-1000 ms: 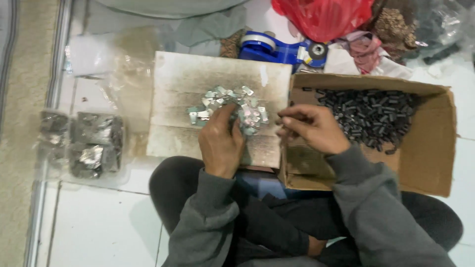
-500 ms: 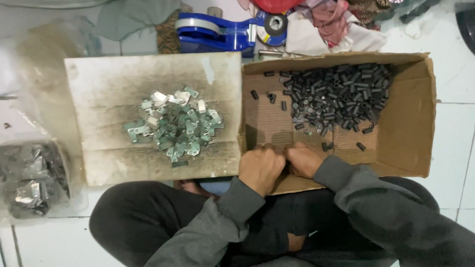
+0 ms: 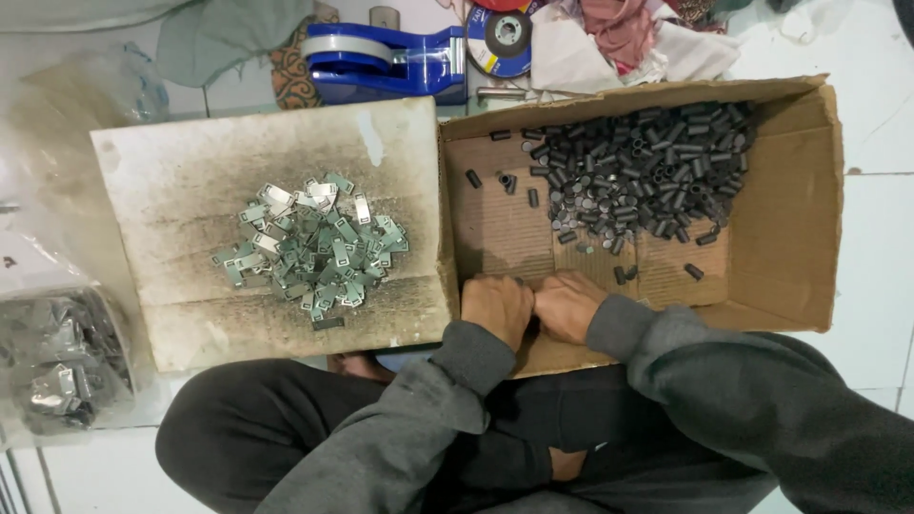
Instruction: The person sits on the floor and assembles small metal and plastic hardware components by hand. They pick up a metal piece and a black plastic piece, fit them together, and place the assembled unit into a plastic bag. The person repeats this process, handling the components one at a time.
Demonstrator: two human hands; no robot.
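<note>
Both hands are seen pressed together at the near edge of the cardboard box (image 3: 781,238), knuckles up and fingers curled under. The left hand (image 3: 497,306) is set just inside the box's near-left corner, and the right hand (image 3: 567,303) is held touching it on the side toward the box's middle. Whether anything is pinched between the fingers cannot be told, since the fingertips are hidden beneath the hands.

Inside the box, a heap of small dark cylinders (image 3: 638,171) is piled against the far wall, well apart from the hands, and a few strays (image 3: 693,271) are scattered on the bare box floor between the heap and the hands.

Against the box's left wall a worn cardboard sheet (image 3: 190,171) is laid flat, and a mound of small silvery-green metal clips (image 3: 309,249) is gathered at its centre. Beyond the box's far-left corner a blue tape dispenser (image 3: 381,62) is seen, with a grinding disc (image 3: 503,38) just beside it and crumpled cloth (image 3: 619,38) past the box's far wall. Much farther left than the sheet, a clear plastic bag of metal parts (image 3: 57,366) is left on the tiled floor.
</note>
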